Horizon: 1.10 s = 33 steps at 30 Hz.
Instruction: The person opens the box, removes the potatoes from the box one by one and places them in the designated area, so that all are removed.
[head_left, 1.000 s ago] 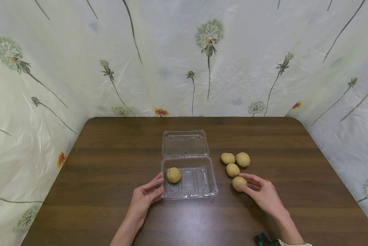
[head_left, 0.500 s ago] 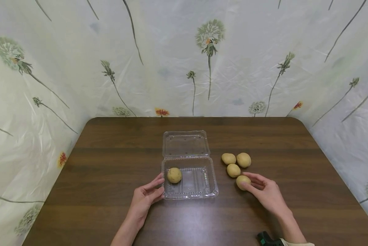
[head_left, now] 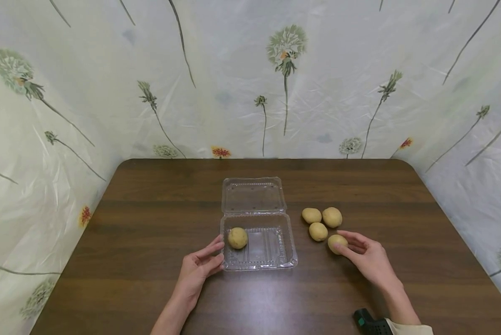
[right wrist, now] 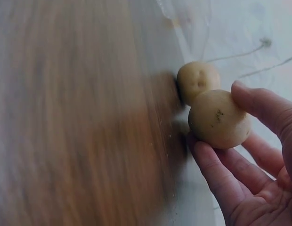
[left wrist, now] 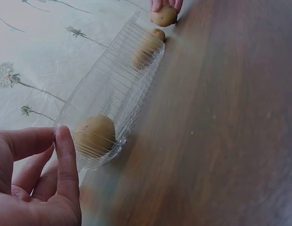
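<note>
A clear plastic clamshell box [head_left: 267, 251] stands on the table with its lid [head_left: 253, 197] folded back. One potato [head_left: 238, 238] lies inside, toward the left wall. My left hand [head_left: 197, 272] pinches the left rim between thumb and finger, as the left wrist view shows close up. To the right of the box, my right hand [head_left: 371, 261] holds another potato [right wrist: 219, 120] between thumb and fingertips, close over the table. Behind that one, several loose potatoes sit grouped: a near one [head_left: 318, 231], an oblong one [head_left: 311, 215] and a rounder one [head_left: 332, 217].
The brown wooden table [head_left: 162, 223] reaches back to a pale curtain [head_left: 217, 83] printed with dandelions, which also hangs along both sides. A black device [head_left: 372, 323] is worn at my right wrist, beside a light sleeve [head_left: 407, 329].
My right hand has shifted right and slightly back with its potato, away from the box and the loose potatoes. The left hand keeps its place at the rim.
</note>
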Tool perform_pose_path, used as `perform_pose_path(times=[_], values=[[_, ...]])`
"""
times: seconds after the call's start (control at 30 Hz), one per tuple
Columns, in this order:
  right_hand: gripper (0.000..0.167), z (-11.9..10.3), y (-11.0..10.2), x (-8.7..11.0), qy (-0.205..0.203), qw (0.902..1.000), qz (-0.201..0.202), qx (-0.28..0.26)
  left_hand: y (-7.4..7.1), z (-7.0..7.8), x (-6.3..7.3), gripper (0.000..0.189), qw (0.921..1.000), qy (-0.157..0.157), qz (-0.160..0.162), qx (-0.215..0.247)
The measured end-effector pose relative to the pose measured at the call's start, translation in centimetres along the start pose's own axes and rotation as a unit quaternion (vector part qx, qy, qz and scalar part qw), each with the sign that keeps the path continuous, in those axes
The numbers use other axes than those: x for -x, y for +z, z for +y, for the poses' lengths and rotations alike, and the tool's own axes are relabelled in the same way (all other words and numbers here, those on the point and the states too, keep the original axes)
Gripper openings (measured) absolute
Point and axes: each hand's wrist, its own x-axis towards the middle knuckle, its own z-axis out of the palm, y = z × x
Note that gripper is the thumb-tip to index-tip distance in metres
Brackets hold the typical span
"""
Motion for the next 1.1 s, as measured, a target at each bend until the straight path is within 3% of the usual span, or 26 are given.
perform_pose_path(times=[0.5, 0.83, 1.1], values=[[0.053, -0.1, -0.5, -1.2, -0.019, 0.999, 0.012, 0.04, 0.1, 0.1, 0.1, 0.035, 1.0, 0.005, 0.0, 0.002], [0.059, -0.3, -1.2, -1.9, -0.001, 0.9991, -0.01, 0.042, 0.0, 0.0, 0.1, 0.036, 1.0, 0.007, -0.003, 0.006], [0.054, 0.2, -1.1, -2.2, 0.016, 0.999, 0.008, 0.042, -0.1, -0.1, -0.1, 0.039, 0.9998, -0.013, -0.004, 0.011]])
